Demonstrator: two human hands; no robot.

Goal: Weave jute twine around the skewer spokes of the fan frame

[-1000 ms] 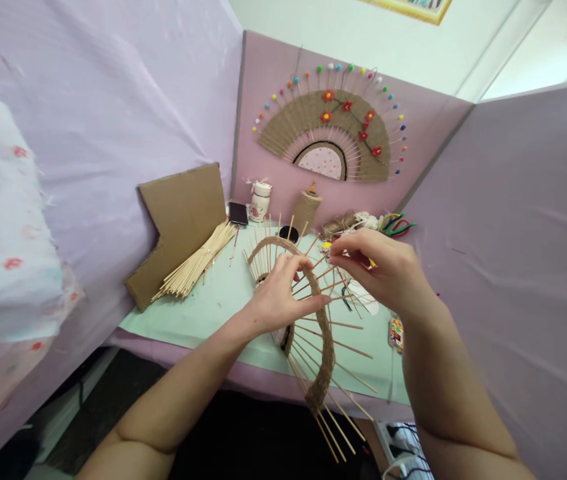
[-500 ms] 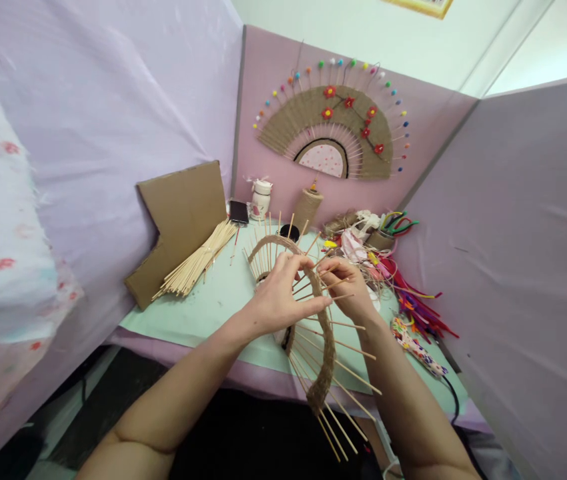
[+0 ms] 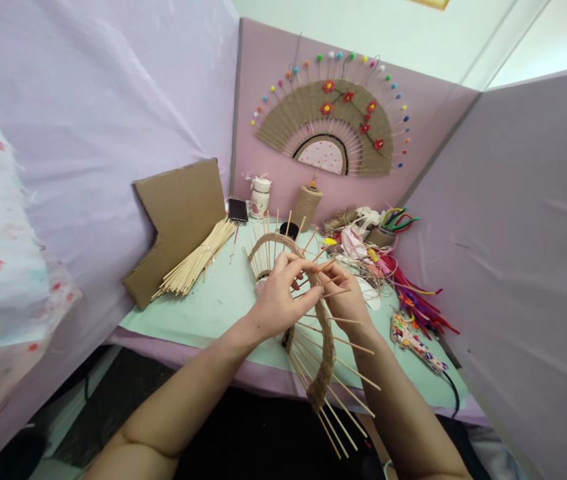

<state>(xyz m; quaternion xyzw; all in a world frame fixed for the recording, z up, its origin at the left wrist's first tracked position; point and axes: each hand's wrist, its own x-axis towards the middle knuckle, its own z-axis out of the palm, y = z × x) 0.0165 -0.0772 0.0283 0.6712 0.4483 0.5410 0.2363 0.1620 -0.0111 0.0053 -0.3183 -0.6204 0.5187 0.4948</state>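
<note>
A half-round fan frame (image 3: 327, 347) of thin wooden sticks, with a band of brown twine woven through them, is held up above the front of the table. My left hand (image 3: 283, 293) grips its woven band, fingers over the top and thumb along the near side. Close against it, my right hand (image 3: 346, 293) pinches at the band's outer side among the stick ends. The fingertips of both hands nearly meet there. What the right fingertips pinch, twine or stick, is too small to make out. Part of the frame's inner half-circle is hidden behind my left hand.
On the left, a bundle of sticks (image 3: 196, 260) leans on cut cardboard (image 3: 183, 207). A twine spool (image 3: 307, 208) and white jar (image 3: 260, 198) stand behind. Pipe cleaners (image 3: 421, 303) and a patterned glue gun (image 3: 416, 343) lie right. A finished fan (image 3: 283, 117) hangs on the back panel.
My left thumb and fingers have drawn closer together on the band, and my right hand has moved slightly left to meet them. The fan frame stays nearly in place.
</note>
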